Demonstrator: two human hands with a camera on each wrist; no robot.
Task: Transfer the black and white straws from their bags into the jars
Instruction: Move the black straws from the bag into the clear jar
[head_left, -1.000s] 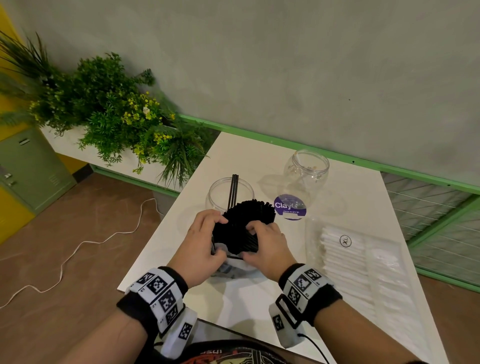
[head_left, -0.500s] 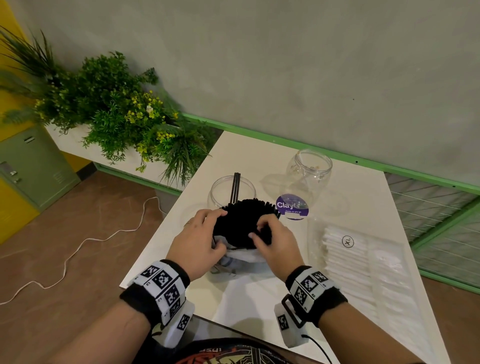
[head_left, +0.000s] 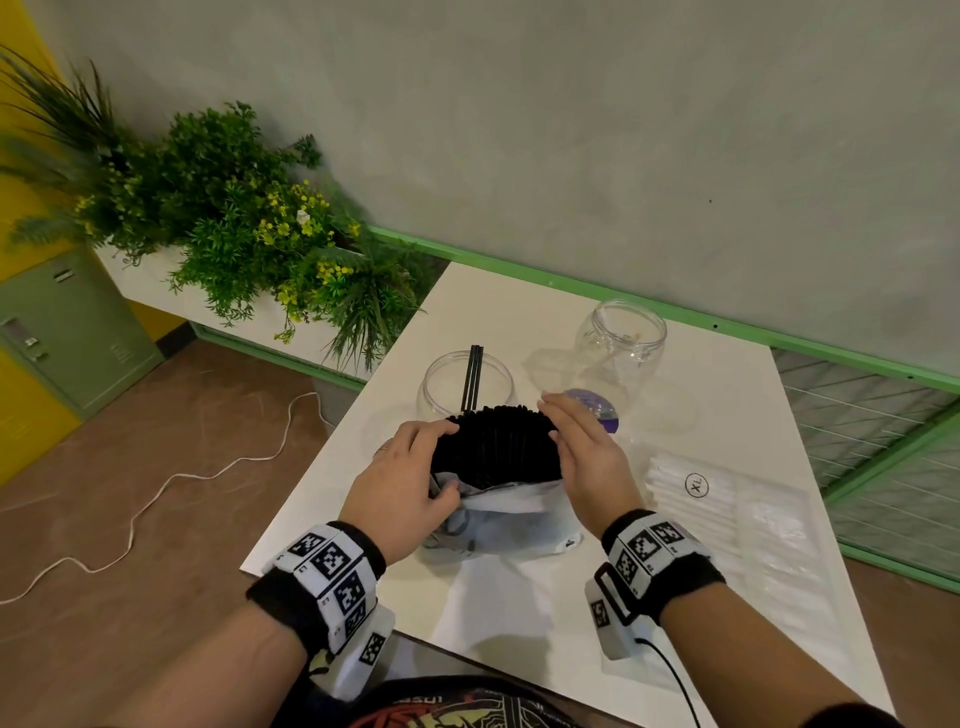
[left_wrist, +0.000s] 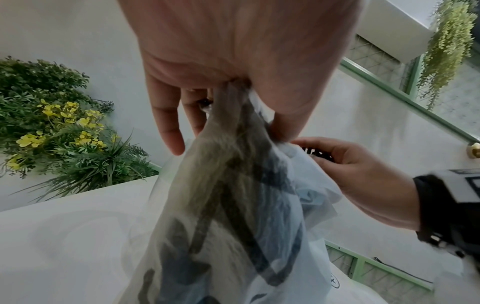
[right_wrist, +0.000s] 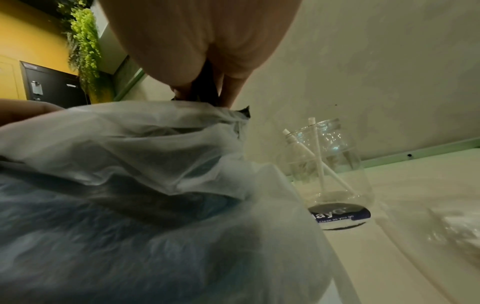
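Observation:
A bundle of black straws (head_left: 496, 444) sticks up out of a translucent bag (head_left: 498, 519) at the middle of the white table (head_left: 519, 613). My left hand (head_left: 415, 462) grips the bag's gathered plastic (left_wrist: 233, 164) at the bundle's left side. At the bundle's right side my right hand (head_left: 571, 447) holds the straws between thumb and fingers. Behind them stands a clear jar (head_left: 431, 395) with two black straws (head_left: 472, 376) in it. A second clear jar (head_left: 623, 338) stands farther right, and the right wrist view shows two white straws (right_wrist: 318, 156) inside it. A flat bag of white straws (head_left: 727, 519) lies to the right.
A round purple sticker (head_left: 605, 410) lies on the table by the right jar. Green plants (head_left: 249, 234) fill a planter off the table's left edge. A white cable (head_left: 156, 493) trails on the brown floor. A grey wall and green rail close the far side.
The black bundle has come further up out of the bag and spread wider. My right hand has shifted from the bundle's front to its right side.

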